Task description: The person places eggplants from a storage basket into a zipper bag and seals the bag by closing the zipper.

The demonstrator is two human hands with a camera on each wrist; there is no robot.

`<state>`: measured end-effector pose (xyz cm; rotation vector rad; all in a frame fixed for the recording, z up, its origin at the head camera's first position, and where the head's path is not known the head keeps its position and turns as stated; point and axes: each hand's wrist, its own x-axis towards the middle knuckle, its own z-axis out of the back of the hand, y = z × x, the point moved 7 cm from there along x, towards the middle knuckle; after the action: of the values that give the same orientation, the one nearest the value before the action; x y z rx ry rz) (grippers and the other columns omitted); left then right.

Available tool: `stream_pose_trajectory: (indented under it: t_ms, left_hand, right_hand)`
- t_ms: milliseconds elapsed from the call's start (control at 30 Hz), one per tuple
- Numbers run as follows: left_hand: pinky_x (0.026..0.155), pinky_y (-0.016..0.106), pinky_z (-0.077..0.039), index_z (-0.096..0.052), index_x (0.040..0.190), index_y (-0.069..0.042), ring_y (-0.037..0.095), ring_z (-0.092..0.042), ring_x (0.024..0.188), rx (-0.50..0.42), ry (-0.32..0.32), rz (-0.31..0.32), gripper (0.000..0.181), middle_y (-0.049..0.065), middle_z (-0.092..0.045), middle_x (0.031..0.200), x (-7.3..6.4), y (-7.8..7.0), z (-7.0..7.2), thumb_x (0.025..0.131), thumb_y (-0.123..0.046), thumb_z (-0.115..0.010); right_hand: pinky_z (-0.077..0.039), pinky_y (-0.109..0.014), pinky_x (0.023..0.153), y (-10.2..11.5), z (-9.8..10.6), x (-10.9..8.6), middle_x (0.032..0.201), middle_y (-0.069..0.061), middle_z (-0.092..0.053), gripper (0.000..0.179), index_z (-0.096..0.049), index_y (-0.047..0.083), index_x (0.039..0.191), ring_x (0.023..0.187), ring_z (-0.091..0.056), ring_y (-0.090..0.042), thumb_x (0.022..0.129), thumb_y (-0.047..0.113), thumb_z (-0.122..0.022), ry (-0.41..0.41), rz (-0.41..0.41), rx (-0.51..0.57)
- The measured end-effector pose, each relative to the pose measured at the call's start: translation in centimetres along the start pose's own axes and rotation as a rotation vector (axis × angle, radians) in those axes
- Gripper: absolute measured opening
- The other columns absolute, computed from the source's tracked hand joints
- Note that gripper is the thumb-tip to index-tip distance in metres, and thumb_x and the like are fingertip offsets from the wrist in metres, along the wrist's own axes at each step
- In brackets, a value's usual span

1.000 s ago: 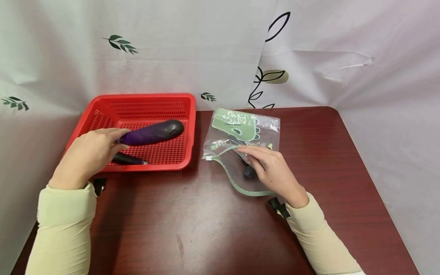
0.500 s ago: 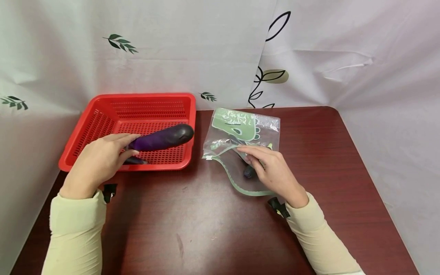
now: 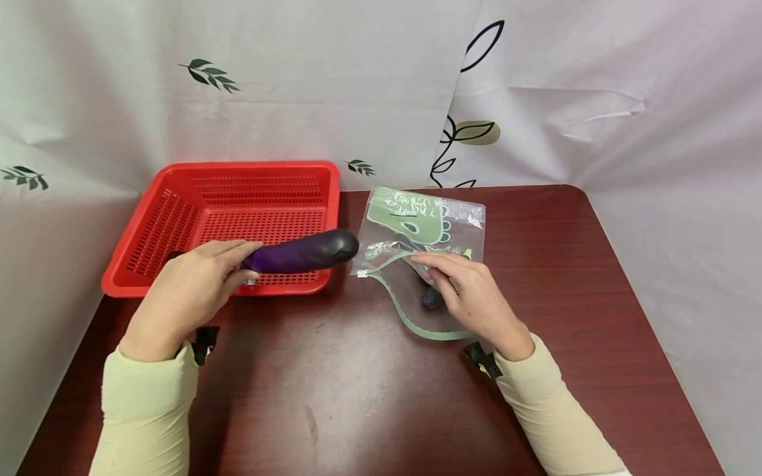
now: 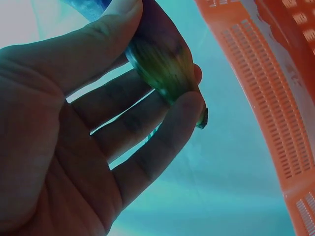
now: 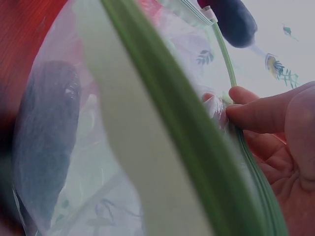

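My left hand (image 3: pixel 193 284) grips a purple eggplant (image 3: pixel 303 253) by its stem end. In the left wrist view the greenish cap (image 4: pixel 162 69) lies between thumb and fingers. The eggplant's dark round end reaches past the basket's right rim, close to the bag. On the right, my right hand (image 3: pixel 473 294) pinches the upper edge of a clear zip bag (image 3: pixel 461 225) with a green printed figure, holding its mouth apart. Inside the bag lies a dark eggplant (image 5: pixel 51 137), partly hidden by that hand in the head view.
A red slotted plastic basket (image 3: pixel 250 165) stands at the left back of the brown table (image 3: pixel 357 396). Another dark eggplant (image 3: pixel 174 255) in it is mostly hidden behind my left hand. White printed cloth (image 3: pixel 297 86) hangs behind and on both sides.
My left hand has lifted the eggplant from over the basket and carried it rightward and toward me, nearer the bag. The right hand and bag have stayed in place.
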<state>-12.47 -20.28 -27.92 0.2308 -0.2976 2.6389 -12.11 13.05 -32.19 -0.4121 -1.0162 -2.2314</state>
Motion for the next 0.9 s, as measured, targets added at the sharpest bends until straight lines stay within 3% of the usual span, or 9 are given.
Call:
stream_pose_trajectory:
  t_ms: [267, 433, 700, 900]
  left_hand:
    - [0.081, 0.056, -0.053, -0.068, 0.127, -0.004, 0.037, -0.068, 0.103, 0.01, -0.068, -0.056, 0.049, 0.017, -0.07, 0.115, -0.2, -1.6, 0.1, 0.08, -0.011, -0.082]
    - [0.084, 0.055, -0.053, -0.067, 0.127, -0.003, 0.037, -0.065, 0.107, 0.047, -0.084, -0.113, 0.051, 0.018, -0.068, 0.12, -0.3, -2.6, -0.2, 0.079, -0.011, -0.083]
    - [0.092, 0.052, -0.051, -0.068, 0.127, -0.003, 0.037, -0.065, 0.108, 0.031, -0.099, -0.176, 0.05, 0.017, -0.069, 0.119, -0.2, -3.9, -0.5, 0.08, -0.012, -0.083]
    - [0.089, 0.05, -0.052, -0.068, 0.126, -0.003, 0.036, -0.066, 0.103, 0.044, -0.117, -0.211, 0.051, 0.016, -0.07, 0.117, -0.3, -4.8, -0.4, 0.079, -0.015, -0.083]
  right_hand:
    - [-0.052, -0.035, 0.091, 0.0, 0.1, 0.0, 0.119, -0.004, -0.072, 0.032, -0.072, 0.008, 0.12, 0.108, -0.068, -0.017, 0.09, -0.003, -0.069, -0.006, 0.009, -0.003]
    - [-0.053, -0.034, 0.091, 0.0, 0.1, 0.0, 0.119, -0.005, -0.072, 0.032, -0.072, 0.007, 0.12, 0.107, -0.068, -0.017, 0.09, -0.004, -0.069, -0.011, 0.014, -0.004]
    - [-0.053, -0.035, 0.089, 0.0, 0.1, 0.0, 0.119, -0.004, -0.072, 0.032, -0.072, 0.008, 0.12, 0.106, -0.068, -0.017, 0.09, -0.004, -0.069, -0.012, 0.013, -0.008]
    - [-0.053, -0.035, 0.089, 0.0, 0.1, 0.0, 0.118, -0.004, -0.072, 0.032, -0.071, 0.008, 0.121, 0.105, -0.068, -0.016, 0.091, -0.003, -0.069, -0.009, 0.011, -0.009]
